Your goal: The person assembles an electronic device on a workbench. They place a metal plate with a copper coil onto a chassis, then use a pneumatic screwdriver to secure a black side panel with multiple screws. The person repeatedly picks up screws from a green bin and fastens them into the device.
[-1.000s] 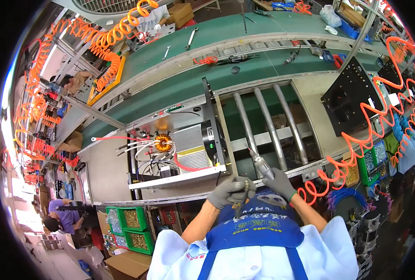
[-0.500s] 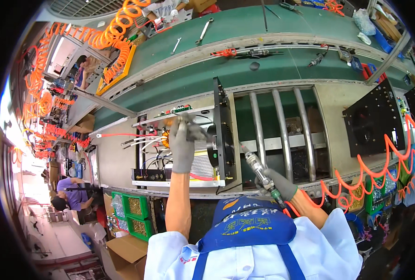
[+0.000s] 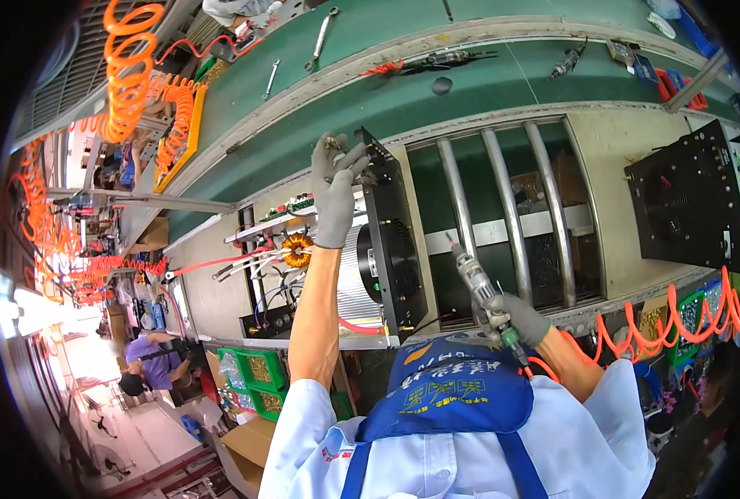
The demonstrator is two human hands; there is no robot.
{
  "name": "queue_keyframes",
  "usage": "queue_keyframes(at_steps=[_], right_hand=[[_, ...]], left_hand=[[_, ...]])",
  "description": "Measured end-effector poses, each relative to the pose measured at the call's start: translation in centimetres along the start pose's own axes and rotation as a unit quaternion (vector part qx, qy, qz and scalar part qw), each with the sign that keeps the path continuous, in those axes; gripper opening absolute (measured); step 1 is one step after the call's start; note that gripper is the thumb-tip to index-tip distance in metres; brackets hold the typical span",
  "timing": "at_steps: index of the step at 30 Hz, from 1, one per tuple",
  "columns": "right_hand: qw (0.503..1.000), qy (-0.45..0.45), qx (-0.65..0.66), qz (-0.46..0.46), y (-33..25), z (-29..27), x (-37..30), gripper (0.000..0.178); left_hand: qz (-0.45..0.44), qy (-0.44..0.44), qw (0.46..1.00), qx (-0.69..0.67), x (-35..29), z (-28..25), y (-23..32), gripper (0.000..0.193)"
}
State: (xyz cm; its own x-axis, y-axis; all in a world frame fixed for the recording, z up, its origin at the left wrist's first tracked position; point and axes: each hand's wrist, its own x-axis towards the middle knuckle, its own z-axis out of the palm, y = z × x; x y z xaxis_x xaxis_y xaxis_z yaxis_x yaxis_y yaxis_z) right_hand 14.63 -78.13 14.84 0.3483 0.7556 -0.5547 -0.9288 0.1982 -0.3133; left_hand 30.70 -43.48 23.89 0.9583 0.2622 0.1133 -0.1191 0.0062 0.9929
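Note:
My left hand (image 3: 334, 200), in a grey glove, is above the upper end of a black panel (image 3: 397, 249). Its fingers are curled around small metal pieces, too small to name surely. That panel stands upright on an open electrical unit, with a round fan behind it. Inside the unit are a ribbed silver heatsink (image 3: 355, 287), a copper-wound ring coil (image 3: 297, 249) and a green circuit board (image 3: 297, 205). My right hand (image 3: 515, 318), gloved too, grips a pneumatic screwdriver (image 3: 480, 281) to the panel's right, its bit pointing up and left, apart from the panel.
Steel rollers (image 3: 503, 208) bridge a gap in the line right of the unit. Another black-panelled unit (image 3: 686, 200) stands further right. An orange coiled hose (image 3: 669, 324) hangs near my right arm. Wrenches (image 3: 322, 37) lie on the far green bench; green bins (image 3: 258, 370) sit at lower left.
My left hand has moved up from over the unit's inside to the panel's upper end. The screwdriver has shifted slightly right in my right hand. The whole view has moved a little.

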Motion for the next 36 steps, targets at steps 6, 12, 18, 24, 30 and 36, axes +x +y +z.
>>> queue_keyframes(at_steps=[6,12,18,24,30,36], right_hand=[[0.997,0.007,-0.057,-0.054,-3.0,0.6,0.5,0.072],[0.979,0.037,-0.199,-0.028,-5.0,2.4,2.6,0.060],[0.951,0.117,-0.156,-0.239,-6.7,6.6,6.8,0.052],[0.872,0.197,-0.293,-0.338,-6.2,8.6,6.5,0.044],[0.889,0.159,-0.237,-0.359,-4.2,8.1,5.0,0.035],[0.972,0.024,-0.120,-0.201,-5.3,8.0,2.6,0.032]], left_hand=[[-0.074,-0.041,0.994,-0.075,1.6,-2.1,-0.8,0.072],[-0.137,0.019,0.937,-0.321,1.0,-3.9,-1.3,0.052],[-0.267,0.062,0.831,-0.483,-5.8,0.0,0.3,0.026],[-0.317,0.188,0.833,-0.412,-12.2,1.5,-2.3,0.018],[-0.266,0.095,0.951,-0.123,-16.3,2.6,1.1,0.029],[0.025,-0.236,0.970,0.045,-17.2,2.0,7.0,0.028]])
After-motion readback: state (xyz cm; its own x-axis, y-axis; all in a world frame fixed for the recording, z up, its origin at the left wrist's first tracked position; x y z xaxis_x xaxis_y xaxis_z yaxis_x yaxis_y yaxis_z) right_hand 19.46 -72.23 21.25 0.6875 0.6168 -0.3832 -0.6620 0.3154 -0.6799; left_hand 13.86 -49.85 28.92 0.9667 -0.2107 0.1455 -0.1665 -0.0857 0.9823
